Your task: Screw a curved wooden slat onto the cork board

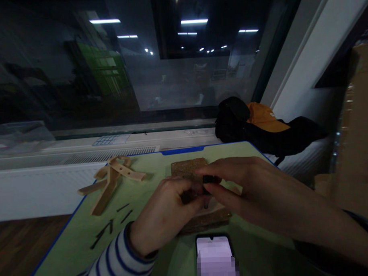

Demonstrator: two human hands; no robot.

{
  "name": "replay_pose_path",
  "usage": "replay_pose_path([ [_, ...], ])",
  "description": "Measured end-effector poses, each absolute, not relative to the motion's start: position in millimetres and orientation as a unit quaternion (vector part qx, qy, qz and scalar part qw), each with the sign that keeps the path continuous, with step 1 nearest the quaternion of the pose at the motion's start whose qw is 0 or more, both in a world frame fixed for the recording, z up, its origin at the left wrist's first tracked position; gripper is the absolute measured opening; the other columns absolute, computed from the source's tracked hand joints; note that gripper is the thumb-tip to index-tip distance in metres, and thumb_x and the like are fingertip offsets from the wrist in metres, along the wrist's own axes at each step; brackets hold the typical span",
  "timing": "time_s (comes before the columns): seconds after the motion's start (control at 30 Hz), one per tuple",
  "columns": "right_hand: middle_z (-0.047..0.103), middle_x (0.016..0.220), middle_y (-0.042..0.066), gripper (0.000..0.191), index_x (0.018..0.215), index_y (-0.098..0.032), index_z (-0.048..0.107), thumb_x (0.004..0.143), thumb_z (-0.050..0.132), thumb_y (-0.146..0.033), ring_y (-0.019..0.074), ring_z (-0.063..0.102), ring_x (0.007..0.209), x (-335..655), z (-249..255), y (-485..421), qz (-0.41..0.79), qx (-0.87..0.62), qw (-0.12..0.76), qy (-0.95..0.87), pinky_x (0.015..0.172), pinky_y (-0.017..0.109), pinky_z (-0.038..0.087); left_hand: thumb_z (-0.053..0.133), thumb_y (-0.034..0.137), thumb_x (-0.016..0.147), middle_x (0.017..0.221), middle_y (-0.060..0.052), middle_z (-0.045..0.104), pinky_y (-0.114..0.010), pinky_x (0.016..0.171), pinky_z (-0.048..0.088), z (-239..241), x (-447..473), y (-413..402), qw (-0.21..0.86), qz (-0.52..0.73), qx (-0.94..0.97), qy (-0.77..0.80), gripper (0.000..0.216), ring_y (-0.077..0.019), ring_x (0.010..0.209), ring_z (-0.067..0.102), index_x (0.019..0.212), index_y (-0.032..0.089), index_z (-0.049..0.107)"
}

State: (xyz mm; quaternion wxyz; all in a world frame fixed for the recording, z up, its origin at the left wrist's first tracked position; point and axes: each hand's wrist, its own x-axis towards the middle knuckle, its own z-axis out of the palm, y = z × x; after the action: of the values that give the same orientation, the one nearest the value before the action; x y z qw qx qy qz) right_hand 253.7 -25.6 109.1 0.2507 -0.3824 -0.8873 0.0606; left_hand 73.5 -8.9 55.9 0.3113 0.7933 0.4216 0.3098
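My right hand [249, 188] reaches in from the right, its thumb and forefinger pinching a small black cylindrical piece [208, 179]. Close against it, my left hand [167, 213] has its fingers drawn together in a pinch; what they hold is mostly hidden. Both hands meet over a brown, speckled block [188, 166] that looks like cork or pressed board. A pale, flat piece [213, 207] lies on the block, partly covered by the fingers.
Light wooden parts with holes [113, 176] lie at the table's left. Several thin dark screws [110, 227] are scattered nearer. A phone [214, 253] lies in front of the block. On the sill sit a black bag [231, 120] and an orange cap [266, 117].
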Motion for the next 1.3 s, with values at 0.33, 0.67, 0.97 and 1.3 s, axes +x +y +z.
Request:
replay_pose_path([
  [0.33, 0.068, 0.093, -0.007, 0.019, 0.104, -0.027, 0.057, 0.086, 0.055, -0.02, 0.0092, 0.062, 0.078, 256.3, 108.6, -23.4, 0.048, -0.385, 0.249, -0.887, 0.065, 0.021, 0.041, 0.059, 0.02, 0.079, 0.084, 0.001, 0.071, -0.023, 0.068, 0.045, 59.7, 76.9, -10.0, 0.316, 0.286, 0.794, 0.434, 0.011, -0.0145, 0.078, 0.063, 0.082, 0.021, 0.069],
  [0.67, 0.066, 0.083, -0.006, 0.013, 0.098, -0.025, 0.058, 0.086, 0.054, -0.021, 0.0108, 0.061, 0.07, 251.7, 111.2, -23.1, 0.052, -0.405, 0.233, -0.883, 0.062, 0.024, 0.039, 0.059, 0.023, 0.078, 0.084, 0.0, 0.07, -0.024, 0.067, 0.046, 59.0, 76.1, -10.1, 0.32, 0.277, 0.79, 0.444, 0.013, -0.0157, 0.078, 0.063, 0.085, 0.02, 0.069],
  [0.97, 0.068, 0.099, -0.003, 0.027, 0.112, -0.027, 0.056, 0.086, 0.053, -0.02, 0.0136, 0.063, 0.079, 251.6, 111.3, -24.7, 0.075, -0.399, 0.241, -0.881, 0.065, 0.025, 0.043, 0.058, 0.019, 0.078, 0.085, 0.0, 0.072, -0.024, 0.067, 0.047, 57.4, 76.0, -9.7, 0.328, 0.297, 0.783, 0.438, 0.013, -0.016, 0.078, 0.064, 0.084, 0.02, 0.069],
  [1.3, 0.067, 0.092, -0.007, 0.018, 0.102, -0.027, 0.058, 0.087, 0.053, -0.019, 0.0111, 0.062, 0.078, 253.9, 109.8, -23.8, 0.056, -0.395, 0.234, -0.886, 0.068, 0.024, 0.042, 0.058, 0.022, 0.079, 0.086, 0.0, 0.07, -0.026, 0.071, 0.044, 60.8, 77.4, -11.2, 0.306, 0.278, 0.796, 0.442, 0.014, -0.0163, 0.08, 0.062, 0.087, 0.019, 0.069],
])
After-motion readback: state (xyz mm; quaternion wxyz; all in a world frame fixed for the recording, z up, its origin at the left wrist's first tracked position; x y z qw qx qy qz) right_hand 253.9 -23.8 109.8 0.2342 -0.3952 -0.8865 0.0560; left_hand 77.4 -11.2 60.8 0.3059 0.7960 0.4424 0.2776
